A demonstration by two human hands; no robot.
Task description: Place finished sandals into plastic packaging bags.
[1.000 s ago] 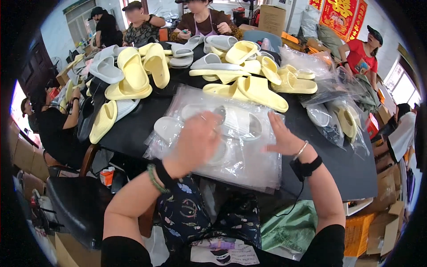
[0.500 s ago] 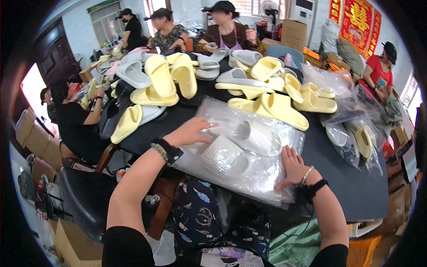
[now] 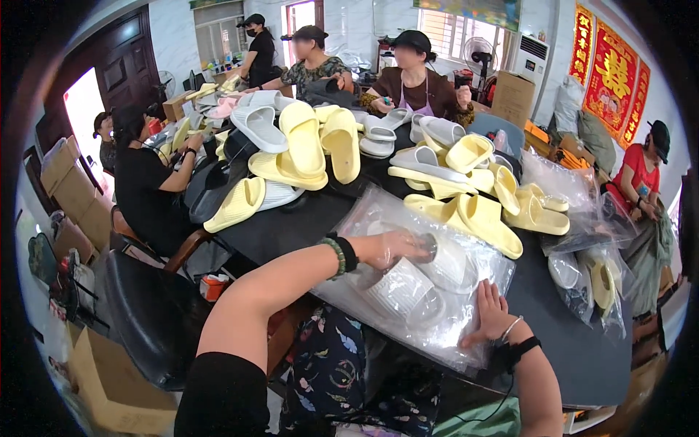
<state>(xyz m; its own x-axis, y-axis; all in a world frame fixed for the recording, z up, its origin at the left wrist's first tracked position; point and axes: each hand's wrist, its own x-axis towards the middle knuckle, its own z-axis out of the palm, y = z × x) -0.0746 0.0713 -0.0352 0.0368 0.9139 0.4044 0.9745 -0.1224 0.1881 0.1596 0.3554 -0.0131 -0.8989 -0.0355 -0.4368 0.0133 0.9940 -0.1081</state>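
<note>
A pair of white ribbed slippers, a near one (image 3: 405, 291) and a far one (image 3: 453, 264), lies in a clear plastic bag (image 3: 368, 211) on the black table before me. My left hand (image 3: 393, 249) reaches over the bag's left part, fingers stretched toward the far slipper's opening; whether it is inside the bag or on top, I cannot tell. Flat on the bag's right side, beside the slippers, rests my right hand (image 3: 492, 317) with its fingers apart. It holds nothing.
Yellow slippers (image 3: 300, 138) and grey slippers (image 3: 260, 128) are heaped across the black table (image 3: 561, 349). At the right lie bagged slippers (image 3: 582, 280). A black chair (image 3: 145, 317) and an open cardboard box (image 3: 120, 379) stand at the left. Several people work around the table.
My left hand has moved right, from the bag's left edge to over the far slipper. My right hand stays on the bag's right side. The view has shifted, and the scene sits lower.
</note>
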